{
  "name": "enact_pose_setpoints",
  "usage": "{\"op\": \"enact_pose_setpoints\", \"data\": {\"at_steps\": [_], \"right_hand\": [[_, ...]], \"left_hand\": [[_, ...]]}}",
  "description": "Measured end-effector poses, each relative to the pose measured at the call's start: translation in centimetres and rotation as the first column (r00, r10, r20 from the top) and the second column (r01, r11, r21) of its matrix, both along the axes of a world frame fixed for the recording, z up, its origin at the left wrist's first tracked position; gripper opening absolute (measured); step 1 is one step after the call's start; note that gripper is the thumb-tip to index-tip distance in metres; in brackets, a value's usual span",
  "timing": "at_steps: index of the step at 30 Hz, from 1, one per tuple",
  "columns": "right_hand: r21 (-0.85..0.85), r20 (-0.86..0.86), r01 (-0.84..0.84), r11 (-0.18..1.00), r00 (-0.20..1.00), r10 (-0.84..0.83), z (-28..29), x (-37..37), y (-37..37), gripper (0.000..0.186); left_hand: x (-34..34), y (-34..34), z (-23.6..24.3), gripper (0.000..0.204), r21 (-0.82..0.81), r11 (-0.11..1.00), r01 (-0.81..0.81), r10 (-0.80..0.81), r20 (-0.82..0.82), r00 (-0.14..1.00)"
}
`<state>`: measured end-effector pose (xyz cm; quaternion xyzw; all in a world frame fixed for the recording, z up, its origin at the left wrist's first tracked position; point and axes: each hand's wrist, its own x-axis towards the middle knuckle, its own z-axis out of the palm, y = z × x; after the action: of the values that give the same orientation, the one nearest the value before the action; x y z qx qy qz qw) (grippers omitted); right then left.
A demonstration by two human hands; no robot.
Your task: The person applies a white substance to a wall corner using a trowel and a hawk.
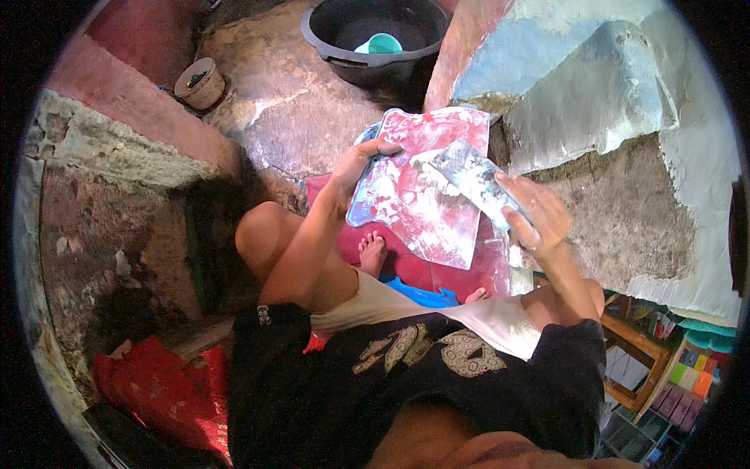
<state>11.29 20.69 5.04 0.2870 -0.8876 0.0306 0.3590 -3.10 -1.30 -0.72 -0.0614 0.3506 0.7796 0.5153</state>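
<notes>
My left hand [359, 164] grips the left edge of a flat red board [414, 227] with a wavy blue rim, smeared all over with white paste. My right hand [539, 211] is closed round a flat rectangular metal scraper [465, 172], whose paste-coated far end lies over the board. I cannot make out whether that end touches the board.
A large black tub [344, 62] holding a teal cup [383, 44] stands ahead, with a small pail [201, 84] left of it. Rough plastered ledges [586, 86] flank me. A red cloth [148, 383] lies lower left; shelves [664, 391] show lower right.
</notes>
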Motion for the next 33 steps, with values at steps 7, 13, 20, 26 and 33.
{"op": "enact_pose_setpoints", "data": {"at_steps": [7,13,20,26,33], "right_hand": [[-0.083,0.066,-0.02,0.996,0.998,0.026,-0.5,0.1,0.1,0.022],[-0.197,0.083,-0.008,0.98,0.996,0.025,-1.6,-0.4,0.0,0.019],[-0.234,0.09,-0.015,0.972,0.995,0.037,-2.6,-0.7,-0.6,0.015],[-0.235,0.085,-0.043,0.971,0.994,0.064,-2.8,-0.3,-0.4,0.017],[-0.274,0.159,0.03,0.961,0.987,0.015,-4.2,1.5,-0.1,0.013]], "left_hand": [[0.4,0.0,0.3,0.026,0.049,0.999,-0.006,0.004,0.046,0.999],[0.2,-0.2,0.4,0.029,0.11,0.994,-0.006,0.006,0.007,1.0],[0.5,-0.6,-0.9,0.032,0.128,0.983,-0.132,0.134,-0.002,0.991],[0.6,-0.6,-1.2,0.028,0.212,0.965,-0.153,0.162,-0.025,0.986],[0.5,-0.9,-2.1,0.028,0.002,0.973,-0.233,0.231,-0.137,0.963]]}}
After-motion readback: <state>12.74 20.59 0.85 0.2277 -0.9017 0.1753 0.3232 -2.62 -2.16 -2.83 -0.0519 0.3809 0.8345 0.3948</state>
